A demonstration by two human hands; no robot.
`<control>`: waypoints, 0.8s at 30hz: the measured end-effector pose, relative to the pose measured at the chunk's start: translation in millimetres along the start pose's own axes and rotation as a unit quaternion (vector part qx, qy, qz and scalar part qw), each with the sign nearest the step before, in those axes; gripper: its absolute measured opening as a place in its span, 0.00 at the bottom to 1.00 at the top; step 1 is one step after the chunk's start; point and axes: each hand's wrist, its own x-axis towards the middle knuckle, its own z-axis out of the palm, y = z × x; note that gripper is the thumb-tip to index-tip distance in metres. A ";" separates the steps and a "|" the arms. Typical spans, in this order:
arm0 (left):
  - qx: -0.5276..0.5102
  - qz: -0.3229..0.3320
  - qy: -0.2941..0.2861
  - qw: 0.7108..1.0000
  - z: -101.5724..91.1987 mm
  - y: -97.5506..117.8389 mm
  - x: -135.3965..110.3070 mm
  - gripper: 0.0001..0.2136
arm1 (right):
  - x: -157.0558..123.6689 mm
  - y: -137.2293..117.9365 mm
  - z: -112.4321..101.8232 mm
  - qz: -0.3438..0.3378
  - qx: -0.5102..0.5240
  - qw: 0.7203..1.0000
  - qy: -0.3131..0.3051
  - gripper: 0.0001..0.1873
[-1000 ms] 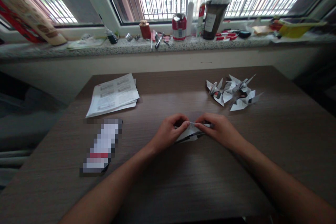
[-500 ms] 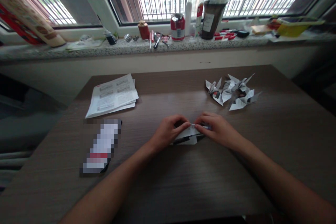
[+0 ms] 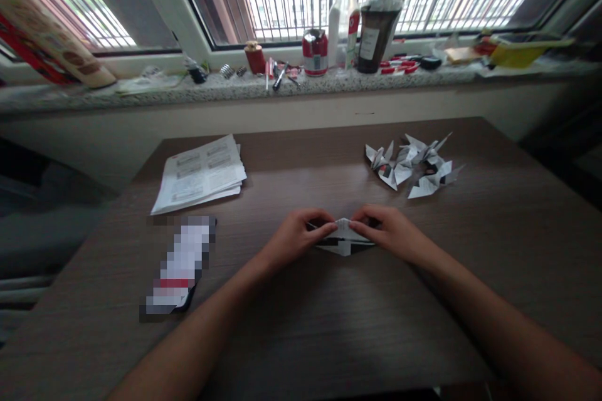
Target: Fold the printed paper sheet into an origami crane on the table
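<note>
Between my hands is a small folded piece of printed paper, white with black patches, its top coming to a low peak. My left hand pinches its left side between thumb and fingers. On the right side, my right hand grips it the same way, thumb toward me. My fingers hide both outer ends of the paper. Beyond my right hand lies a cluster of folded paper cranes made of similar printed paper.
A stack of printed sheets lies at the back left of the brown table. Nearer me is a phone with a blurred-out screen. The windowsill behind holds a red can, a dark drink cup, bottles and small tools.
The folded paper has turned and spread between my hands, so its peak and lower point now show more evenly. Both hands keep their hold. The view has shifted slightly.
</note>
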 end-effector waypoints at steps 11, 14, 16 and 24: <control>0.038 0.014 -0.001 0.999 3.8 0.5 -1.7 0.09 | 1.2 -8.2 5.6 -0.009 0.021 1.000 -0.015 0.12; 0.017 0.009 0.004 1.000 1.2 3.0 -2.0 0.08 | 2.1 -5.8 4.8 0.013 0.055 0.998 -0.012 0.14; -0.005 0.001 0.023 1.000 -1.6 3.9 -2.4 0.09 | 2.6 -3.0 3.3 0.033 0.071 0.997 0.009 0.16; -0.182 -0.061 0.118 0.974 -0.4 -4.9 -1.4 0.17 | 2.1 5.6 1.9 0.073 0.105 0.989 0.076 0.17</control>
